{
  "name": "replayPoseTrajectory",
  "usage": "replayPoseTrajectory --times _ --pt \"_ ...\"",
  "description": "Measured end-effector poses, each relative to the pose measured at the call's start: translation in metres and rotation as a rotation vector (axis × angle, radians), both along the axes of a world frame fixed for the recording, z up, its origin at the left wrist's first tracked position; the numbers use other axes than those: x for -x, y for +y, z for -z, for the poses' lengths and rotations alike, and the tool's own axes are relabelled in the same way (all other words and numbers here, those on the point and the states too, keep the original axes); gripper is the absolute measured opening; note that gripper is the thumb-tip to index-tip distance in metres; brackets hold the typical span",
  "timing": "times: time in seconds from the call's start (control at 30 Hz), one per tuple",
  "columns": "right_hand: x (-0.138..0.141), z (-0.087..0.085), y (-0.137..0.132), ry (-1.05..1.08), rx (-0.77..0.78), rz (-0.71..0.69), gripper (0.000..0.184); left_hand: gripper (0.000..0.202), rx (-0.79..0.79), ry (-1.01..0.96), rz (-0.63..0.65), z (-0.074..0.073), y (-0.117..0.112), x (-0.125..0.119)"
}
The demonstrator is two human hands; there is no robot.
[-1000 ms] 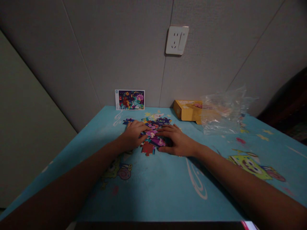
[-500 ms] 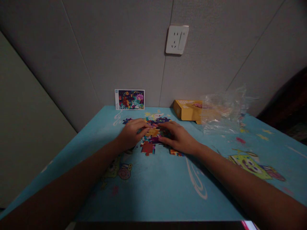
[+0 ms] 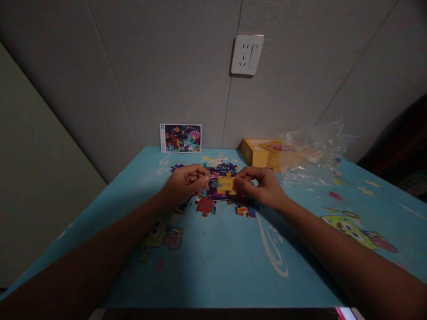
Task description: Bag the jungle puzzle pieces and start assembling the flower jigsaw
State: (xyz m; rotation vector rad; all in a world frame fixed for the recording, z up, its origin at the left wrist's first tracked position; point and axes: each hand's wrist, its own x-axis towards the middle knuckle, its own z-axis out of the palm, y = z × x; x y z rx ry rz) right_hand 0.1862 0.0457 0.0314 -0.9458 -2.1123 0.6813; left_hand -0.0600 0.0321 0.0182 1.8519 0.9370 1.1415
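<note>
A yellow jigsaw piece (image 3: 226, 185) is pinched at its right edge between the thumb and fingers of my right hand (image 3: 262, 186). It is raised over the other jigsaw pieces, its printed side towards me. My left hand (image 3: 185, 184) is just left of the yellow piece, fingers curled and thumb against them. Whether anything is between those fingertips is hidden. Below lies a red jigsaw piece (image 3: 205, 205), with an orange and blue piece (image 3: 245, 211) to its right. Dark purple jigsaw pieces (image 3: 225, 169) lie behind my hands, partly covered.
A printed picture card (image 3: 183, 138) leans on the wall at the back. To the right lie a yellow box (image 3: 263, 153) and a crumpled clear plastic bag (image 3: 310, 155). The table (image 3: 213, 262) has a blue cartoon-print cover. A socket (image 3: 247, 54) is on the wall.
My right hand has lifted the yellow piece off the others and drawn slightly right, its fingers now closed. My left hand's fingers have curled in.
</note>
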Motion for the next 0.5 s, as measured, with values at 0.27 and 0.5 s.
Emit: replayPoseTrajectory --times 0.27,0.5 --pt "-0.025 -0.007 0.006 -0.277 0.522 -0.348 0.023 0.045 0.823 0.024 0.801 0.002 -0.004 0.014" --pt "-0.024 -0.009 0.004 -0.411 0.514 -0.37 0.016 0.031 0.778 0.021 0.552 0.009 -0.001 0.003"
